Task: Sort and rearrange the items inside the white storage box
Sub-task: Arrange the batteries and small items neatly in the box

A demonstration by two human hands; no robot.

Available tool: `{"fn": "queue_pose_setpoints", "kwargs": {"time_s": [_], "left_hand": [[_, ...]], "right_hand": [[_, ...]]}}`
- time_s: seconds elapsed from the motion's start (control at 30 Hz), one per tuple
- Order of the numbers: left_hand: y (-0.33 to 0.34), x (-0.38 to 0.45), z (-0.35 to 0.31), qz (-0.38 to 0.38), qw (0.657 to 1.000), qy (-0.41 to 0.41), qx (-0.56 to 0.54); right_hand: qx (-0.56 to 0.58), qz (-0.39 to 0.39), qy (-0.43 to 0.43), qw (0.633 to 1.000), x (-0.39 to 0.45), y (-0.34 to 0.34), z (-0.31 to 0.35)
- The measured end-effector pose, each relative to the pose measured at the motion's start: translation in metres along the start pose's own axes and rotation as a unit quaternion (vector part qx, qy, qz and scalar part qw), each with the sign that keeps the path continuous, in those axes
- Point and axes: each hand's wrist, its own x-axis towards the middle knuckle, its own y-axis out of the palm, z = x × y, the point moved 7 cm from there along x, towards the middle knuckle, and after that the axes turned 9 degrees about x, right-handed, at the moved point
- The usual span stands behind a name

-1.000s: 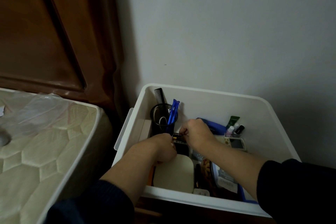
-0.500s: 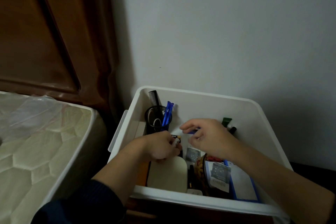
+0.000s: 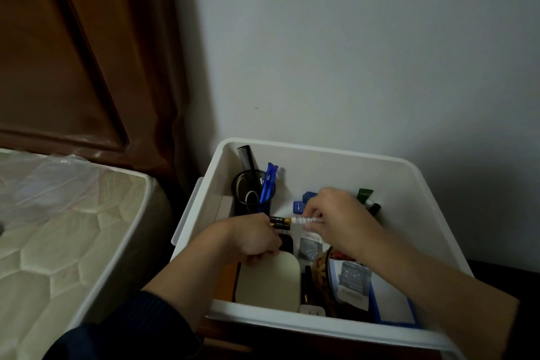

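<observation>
Left hand [image 3: 251, 238] and right hand [image 3: 336, 221] are pinching batteries [image 3: 280, 221] together over the white storage box [image 3: 321, 327].

Dim, cool indoor light falls from above left, leaving the grey wall [image 3: 365, 52] evenly lit while a broad shadow pools at its lower right; the white storage box [image 3: 336, 166] catches most brightness, its contents murky and soft, and wide-angle curvature bends the wooden headboard [image 3: 58, 67] at the frame's edge
</observation>
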Motion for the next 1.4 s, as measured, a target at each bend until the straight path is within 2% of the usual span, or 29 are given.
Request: {"fn": "queue_pose_setpoints", "kwargs": {"time_s": [0.07,0.17,0.37,0.57,0.7,0.87,1.0,1.1,1.13,1.2,1.3,1.4], "left_hand": [[-0.001,0.002,0.002,-0.005,0.999,-0.022,0.035],[-0.005,0.006,0.006,-0.027,0.998,-0.029,0.044],[-0.010,0.005,0.015,-0.061,0.995,-0.047,0.059],[-0.011,0.001,0.013,-0.065,0.996,-0.056,0.033],[-0.006,0.001,0.018,-0.060,0.992,-0.079,-0.083],[-0.005,0.002,0.021,-0.056,0.992,-0.084,-0.080],[-0.011,0.006,0.022,-0.078,0.991,-0.068,-0.087],[-0.012,0.005,0.021,-0.082,0.993,-0.058,-0.055],[-0.013,0.005,0.020,-0.087,0.993,-0.053,-0.051],[-0.015,0.006,0.019,-0.096,0.992,-0.044,-0.061],[-0.017,0.005,0.013,-0.097,0.992,-0.028,-0.070],[-0.015,0.006,0.012,-0.084,0.995,-0.021,-0.048]], "right_hand": [[-0.049,-0.007,0.033,0.998,0.010,-0.001,0.001],[-0.152,0.005,0.031,0.988,0.027,0.010,0.013],[-0.267,0.027,0.028,0.963,0.060,0.039,0.021],[-0.294,0.047,0.041,0.954,0.075,0.052,0.014],[-0.286,0.061,0.054,0.955,0.080,0.059,0.009],[-0.263,0.091,0.052,0.959,0.082,0.061,0.007],[-0.234,0.100,0.046,0.966,0.073,0.053,0.009],[-0.199,0.063,0.004,0.978,0.062,0.040,0.014],[-0.165,0.048,-0.004,0.985,0.056,0.034,0.015],[-0.024,0.038,-0.005,0.999,0.041,0.026,0.013],[0.214,0.110,-0.020,0.970,0.011,0.027,0.014],[0.240,0.112,-0.016,0.964,-0.011,0.029,0.009]]}}
